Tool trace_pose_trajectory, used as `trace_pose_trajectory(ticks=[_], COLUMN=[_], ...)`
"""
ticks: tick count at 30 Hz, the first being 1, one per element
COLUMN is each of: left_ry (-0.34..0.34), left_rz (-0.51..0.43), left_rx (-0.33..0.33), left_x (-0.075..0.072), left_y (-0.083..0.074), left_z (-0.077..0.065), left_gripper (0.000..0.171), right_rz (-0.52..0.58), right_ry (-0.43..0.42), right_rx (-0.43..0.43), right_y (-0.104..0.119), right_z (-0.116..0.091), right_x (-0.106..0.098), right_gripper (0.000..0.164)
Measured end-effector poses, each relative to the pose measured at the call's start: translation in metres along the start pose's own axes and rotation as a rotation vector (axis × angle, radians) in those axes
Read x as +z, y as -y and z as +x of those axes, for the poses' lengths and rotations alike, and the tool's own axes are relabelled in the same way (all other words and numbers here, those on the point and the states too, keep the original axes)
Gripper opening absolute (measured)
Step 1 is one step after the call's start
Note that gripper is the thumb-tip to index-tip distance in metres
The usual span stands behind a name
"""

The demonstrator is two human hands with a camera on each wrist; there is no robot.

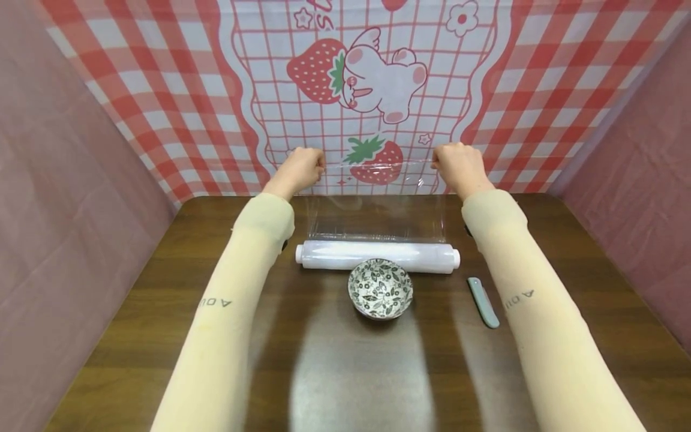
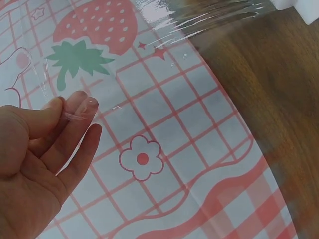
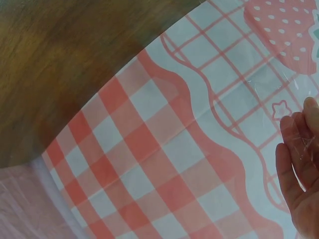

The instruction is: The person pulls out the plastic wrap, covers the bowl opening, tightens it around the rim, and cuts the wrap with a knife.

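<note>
A sheet of clear plastic wrap [image 1: 378,213] stretches between both hands and runs down to its white roll [image 1: 378,256] on the table. The left hand [image 1: 303,168] pinches one corner of the sheet between thumb and fingers; in the left wrist view that hand [image 2: 45,144] shows the film over its fingertips. At the other corner, the right hand [image 1: 460,165] pinches the film, and the right wrist view shows this hand [image 3: 301,159] partly cut off by the frame edge. Just in front of the roll stands a small bowl [image 1: 380,289] with a dark leaf pattern.
A pale green folding knife [image 1: 483,303] lies right of the bowl, beside the right forearm. The brown wooden table [image 1: 178,336] ends at a hanging red-and-white checked cloth [image 1: 178,78]. Pink fabric [image 1: 65,180] closes off both sides.
</note>
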State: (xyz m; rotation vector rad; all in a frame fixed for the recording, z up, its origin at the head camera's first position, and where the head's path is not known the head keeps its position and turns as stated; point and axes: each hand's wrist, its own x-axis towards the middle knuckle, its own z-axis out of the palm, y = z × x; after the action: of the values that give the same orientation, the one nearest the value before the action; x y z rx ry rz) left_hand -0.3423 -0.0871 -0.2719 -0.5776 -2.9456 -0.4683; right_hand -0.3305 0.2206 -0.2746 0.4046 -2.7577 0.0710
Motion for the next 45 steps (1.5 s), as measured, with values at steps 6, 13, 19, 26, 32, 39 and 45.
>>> trace_pose_trajectory(ticks=[6,13,19,26,32,39,45], left_ry=[-0.018,-0.049,-0.076,-0.090,-0.098,-0.113,-0.164], left_rz=[0.005,-0.011,-0.017,-0.030,-0.084,-0.081,-0.055], left_rx=[-0.024,-0.051,-0.070,-0.033,0.028,0.097,0.158], left_x=[0.003,0.004,0.001,-0.002,-0.006,-0.013,-0.014], left_y=[-0.002,-0.005,-0.007,-0.009,-0.010,-0.010,-0.013], left_z=[0.002,0.001,-0.001,-0.007,-0.026,-0.050,-0.066], left_gripper=[0.009,0.007,0.010,0.011,0.011,0.013,0.012], right_rz=[-0.004,0.008,0.010,0.042,0.089,0.123,0.138], right_ry=[-0.014,-0.021,-0.008,-0.045,-0.100,-0.152,-0.232], right_rx=[0.019,0.014,0.038,0.035,0.000,-0.067,-0.098], right_y=[-0.002,-0.003,-0.002,-0.002,0.000,0.005,0.006], right_z=[0.000,0.000,0.001,-0.007,-0.022,-0.047,-0.069], right_x=[-0.002,-0.004,-0.008,-0.011,-0.017,-0.029,-0.038], right_gripper=[0.011,0.012,0.014,0.015,0.015,0.014,0.011])
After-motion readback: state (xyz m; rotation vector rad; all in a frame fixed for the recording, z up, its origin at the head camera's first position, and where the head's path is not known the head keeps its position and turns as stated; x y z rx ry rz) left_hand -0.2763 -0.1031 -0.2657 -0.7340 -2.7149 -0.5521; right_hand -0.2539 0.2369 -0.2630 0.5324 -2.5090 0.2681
